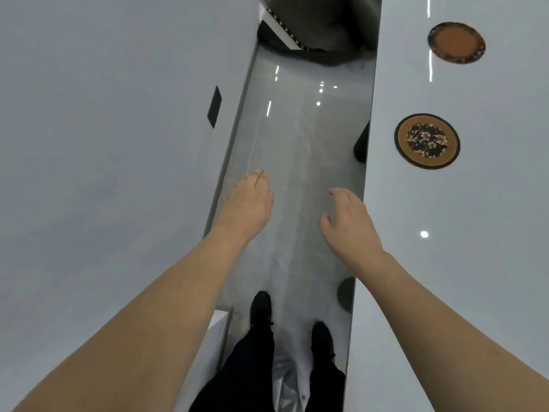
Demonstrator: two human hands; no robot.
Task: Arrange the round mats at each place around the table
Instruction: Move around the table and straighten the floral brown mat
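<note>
I see two round mats set well apart near the table's [490,233] left edge: the near mat [427,141], brown with a dark floral centre, and the far mat [456,42], plainer orange, perhaps face down. My left hand [248,203] and right hand [347,221] hang empty over the floor, fingers loosely spread. I'd fetch more mats and match this spacing.

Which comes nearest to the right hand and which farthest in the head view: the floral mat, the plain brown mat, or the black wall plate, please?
From the right hand:
1. Floral mat, on the white table to the right.
2. Black wall plate, on the left wall across the aisle.
3. Plain brown mat, farther along the table.
</note>
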